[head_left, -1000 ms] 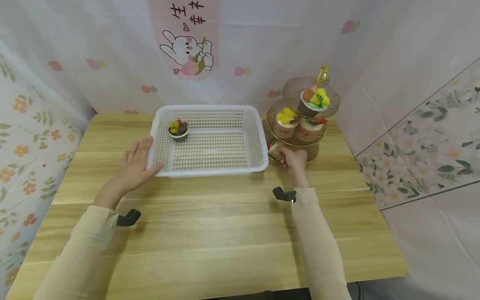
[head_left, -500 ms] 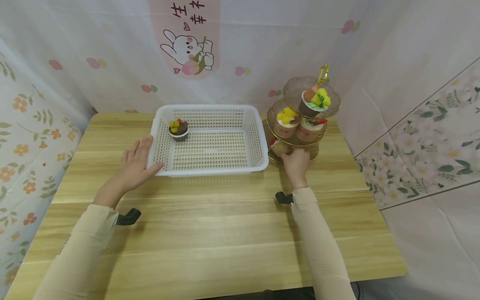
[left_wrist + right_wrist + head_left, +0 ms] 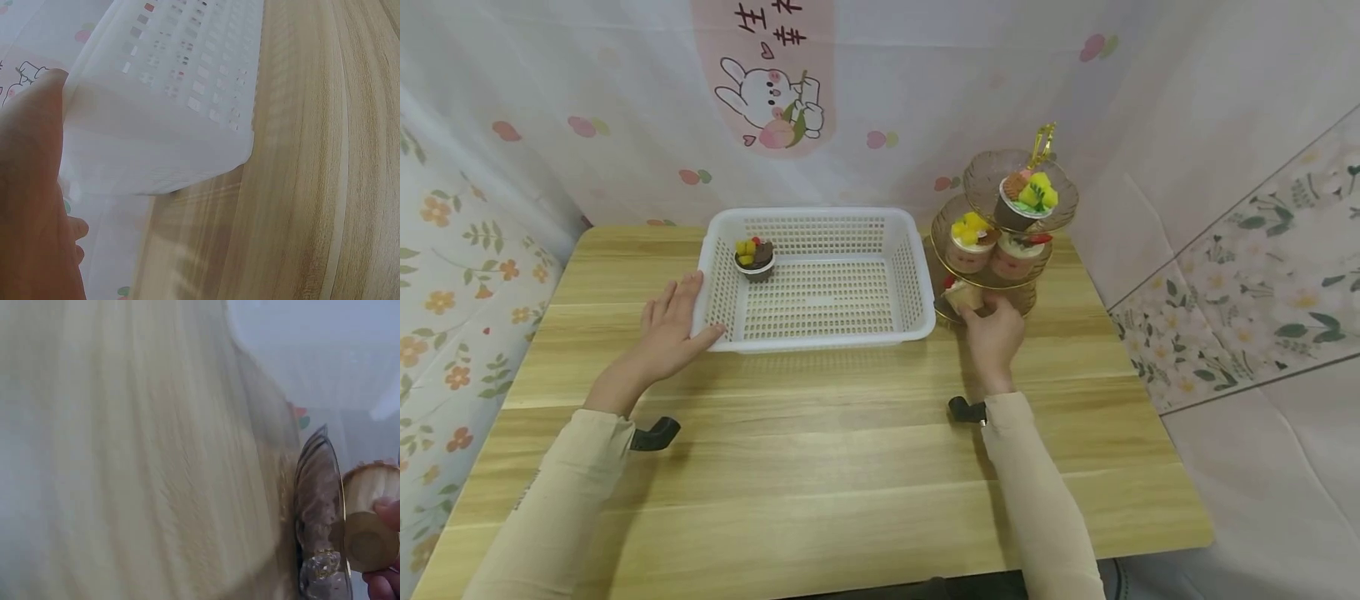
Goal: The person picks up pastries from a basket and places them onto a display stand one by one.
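A small toy cupcake in a beige cup (image 3: 964, 297) with a red bit on top is pinched between the thumb and fingers of my right hand (image 3: 995, 340). It is tilted, at the lowest tier of the gold-rimmed tiered stand (image 3: 1028, 310). In the right wrist view the cup's bottom (image 3: 367, 542) faces the camera, beside the clear tier plate (image 3: 319, 512). My left hand (image 3: 664, 333) lies with straight fingers against the left end of the white plastic basket (image 3: 820, 343), thumb at its front corner. Inside that basket stands a dark-cupped cupcake (image 3: 755, 260).
A yellow-topped cupcake (image 3: 970, 243) and a red-topped one (image 3: 1017, 257) stand on the middle tier. The top tier holds another cupcake (image 3: 1026, 202) below a gold handle (image 3: 1042, 146). A patterned curtain (image 3: 887, 100) hangs behind the wooden table (image 3: 820, 467).
The beige cupcake has shifted slightly right and its cup has turned in my right hand's fingers, showing more of its side. My left hand and the basket look unchanged.
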Motion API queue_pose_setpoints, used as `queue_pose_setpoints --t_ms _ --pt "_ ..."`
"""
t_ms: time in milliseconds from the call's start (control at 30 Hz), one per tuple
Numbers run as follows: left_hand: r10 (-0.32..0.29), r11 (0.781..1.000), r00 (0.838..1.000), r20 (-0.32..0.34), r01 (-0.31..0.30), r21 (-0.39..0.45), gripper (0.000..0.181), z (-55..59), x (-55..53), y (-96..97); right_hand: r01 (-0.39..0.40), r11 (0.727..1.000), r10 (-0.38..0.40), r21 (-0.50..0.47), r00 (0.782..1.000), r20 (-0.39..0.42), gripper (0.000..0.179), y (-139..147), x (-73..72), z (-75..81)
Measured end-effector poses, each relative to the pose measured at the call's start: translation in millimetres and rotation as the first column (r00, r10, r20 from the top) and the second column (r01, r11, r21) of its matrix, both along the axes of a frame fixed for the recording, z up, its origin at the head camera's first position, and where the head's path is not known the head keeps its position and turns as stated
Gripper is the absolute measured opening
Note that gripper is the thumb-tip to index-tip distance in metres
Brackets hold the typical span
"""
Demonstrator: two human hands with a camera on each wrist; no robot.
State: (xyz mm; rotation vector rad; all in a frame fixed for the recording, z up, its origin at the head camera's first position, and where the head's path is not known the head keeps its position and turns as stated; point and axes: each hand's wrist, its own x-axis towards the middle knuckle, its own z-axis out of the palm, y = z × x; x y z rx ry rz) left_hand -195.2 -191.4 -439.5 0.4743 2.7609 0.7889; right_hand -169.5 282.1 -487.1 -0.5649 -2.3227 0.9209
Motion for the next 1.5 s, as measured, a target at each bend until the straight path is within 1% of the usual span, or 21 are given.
queue_pose_setpoints --t_ms 100,267,367,500,567,667,833,933,1067,1167,1333,1500 --pt "0.001 1.0 1.0 0.001 -0.001 -0.001 0.09 0.2 0.0 -0.6 0.025 0.999 -0.025 -0.036 1.0 0.001 0.029 -4 6.0 0.1" --pt "0.0 1.0 1.0 0.002 0.0 0.0 0.09 0.8 0.2 -0.7 0.047 0.994 -0.049 -0.098 0.999 -0.017 0.034 -7 12.4 -7.4" --pt "-0.001 1.0 1.0 0.007 0.001 0.001 0.09 1.0 0.2 -0.5 0.058 0.99 -0.067 -0.13 0.996 -0.063 0.037 -8 16.7 -12.1" --pt "-0.005 1.0 1.0 0.013 0.005 0.008 0.09 1.0 0.3 -0.3 0.074 0.986 -0.094 -0.153 0.987 -0.132 0.035 -11 22.6 -14.5" --pt "-0.007 1.0 1.0 0.01 0.007 0.013 0.09 0.9 0.4 -0.2 0.083 0.982 -0.109 -0.169 0.982 -0.153 0.034 -12 24.6 -14.8" --pt "-0.005 1.0 1.0 0.006 0.005 0.015 0.09 1.2 0.5 -0.1 0.093 0.981 -0.121 -0.171 0.98 -0.158 0.034 -12 26.9 -14.9" --pt "0.002 1.0 1.0 0.005 -0.002 0.012 0.09 1.6 0.2 -0.2 0.086 0.986 -0.106 -0.146 0.985 -0.137 0.038 -13 32.3 -14.4" --pt "0.002 1.0 1.0 0.003 -0.002 0.011 0.09 1.3 -0.6 -0.1 0.068 0.984 -0.088 -0.162 0.989 -0.121 0.044 -13 35.5 -14.2" --pt "0.005 1.0 1.0 0.0 -0.005 0.011 0.09 1.9 -1.1 -0.2 0.065 0.98 -0.081 -0.188 0.994 -0.079 0.049 -12 36.8 -12.8" --pt "0.007 1.0 1.0 0.0 -0.007 0.012 0.09 2.5 -1.1 -0.4 0.075 0.98 -0.085 -0.184 0.995 -0.045 0.046 -12 34.6 -9.7" --pt "0.006 1.0 1.0 0.004 -0.006 0.012 0.091 2.2 -1.4 -0.5 0.084 0.988 -0.085 -0.127 0.996 -0.003 0.036 -8 26.7 -3.2" --pt "-0.001 1.0 1.0 0.002 0.001 0.003 0.09 -1.0 -1.7 0.0 0.077 0.993 -0.071 -0.085 0.995 0.074 0.035 -4 20.9 -1.1"
